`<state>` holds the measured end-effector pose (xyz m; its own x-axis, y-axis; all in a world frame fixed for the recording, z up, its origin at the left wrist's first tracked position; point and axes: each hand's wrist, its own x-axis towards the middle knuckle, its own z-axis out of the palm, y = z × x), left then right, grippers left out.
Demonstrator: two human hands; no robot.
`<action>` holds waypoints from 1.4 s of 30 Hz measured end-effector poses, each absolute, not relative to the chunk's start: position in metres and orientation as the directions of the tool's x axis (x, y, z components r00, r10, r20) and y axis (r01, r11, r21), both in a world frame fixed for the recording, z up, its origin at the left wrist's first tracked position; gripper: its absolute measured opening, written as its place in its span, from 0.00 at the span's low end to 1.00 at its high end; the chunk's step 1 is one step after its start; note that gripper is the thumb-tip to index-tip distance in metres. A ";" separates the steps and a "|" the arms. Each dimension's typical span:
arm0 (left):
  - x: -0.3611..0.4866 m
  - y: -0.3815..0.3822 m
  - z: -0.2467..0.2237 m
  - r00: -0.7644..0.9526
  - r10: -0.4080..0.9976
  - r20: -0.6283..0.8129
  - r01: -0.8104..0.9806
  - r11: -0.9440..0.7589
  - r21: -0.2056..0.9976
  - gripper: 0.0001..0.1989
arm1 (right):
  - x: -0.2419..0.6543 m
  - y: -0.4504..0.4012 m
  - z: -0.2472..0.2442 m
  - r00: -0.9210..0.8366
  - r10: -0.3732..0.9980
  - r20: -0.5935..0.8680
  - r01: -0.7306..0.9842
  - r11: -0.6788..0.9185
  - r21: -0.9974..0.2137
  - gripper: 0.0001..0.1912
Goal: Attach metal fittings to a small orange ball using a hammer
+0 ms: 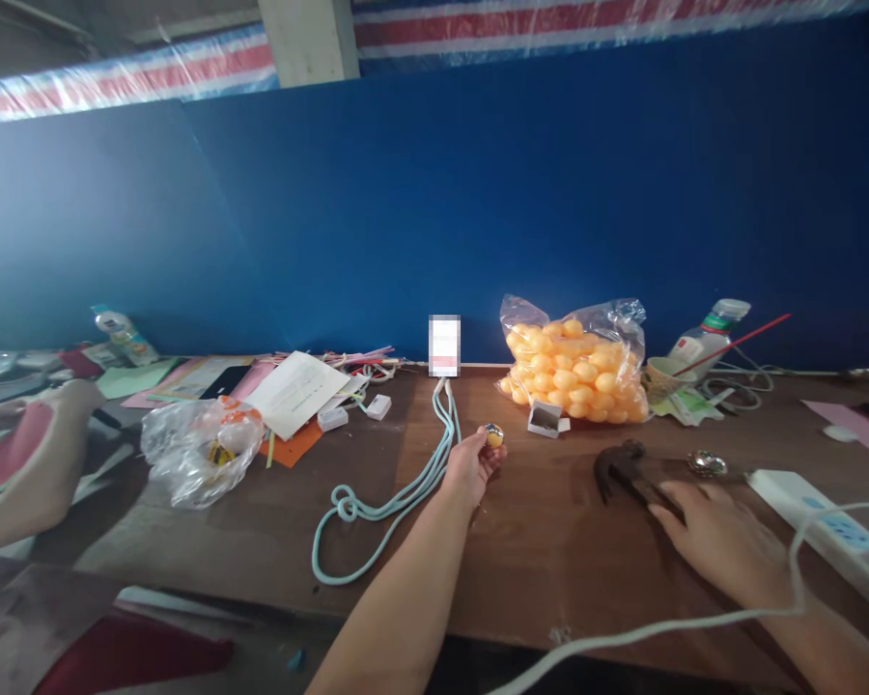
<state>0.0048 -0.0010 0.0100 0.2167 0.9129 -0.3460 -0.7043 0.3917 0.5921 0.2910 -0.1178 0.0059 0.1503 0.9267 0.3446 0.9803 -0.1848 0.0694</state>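
The brown surface (550, 550) extends from left to right in front of a blue partition (406, 222); a red, white and blue striped sheet (478, 34) runs above the partition.

Left hand (470, 465): grasping a small round item (493, 436), silver and yellow, between thumb and fingers, near the middle of the surface. Right hand (728, 541): closed around the handle of a claw hammer (623, 473). The hammer head points to the far left of this hand. A shiny metallic object (707, 463) lies just beyond the right hand.

Beyond the round item, to the right, a clear bag (575, 372) contains yellow egg-shaped pieces. A small open box (546, 419) stands at its near side; its dark contents are too small to identify. Farther right: a cup (664, 378) with a red stick, and a tilted bottle (710, 338) with a green band. A white power strip (811, 521) occupies the right side.

A light-blue cord (406, 497) lies looped left of the left hand and leads to a white card (444, 346) at the partition. The card is pixelated. Lettering on the white sheet (296, 394) and the bottle is illegible. At the far left, another person's arm (58, 463) is visible.
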 end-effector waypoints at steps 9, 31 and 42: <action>0.005 0.000 0.004 0.225 0.917 -0.329 -0.668 0.391 0.633 0.10 | 0.211 -0.020 0.056 0.161 0.977 0.144 0.971 -0.131 -0.198 0.13; 0.007 0.002 0.006 0.247 0.895 -0.372 -0.652 0.437 0.619 0.10 | 0.188 0.034 0.052 0.198 0.977 -0.083 0.974 -0.205 -0.093 0.13; 0.003 -0.001 0.009 0.334 0.899 -0.282 -0.680 0.437 0.589 0.09 | 0.184 0.035 0.054 0.259 0.962 -0.087 0.950 -0.270 -0.159 0.13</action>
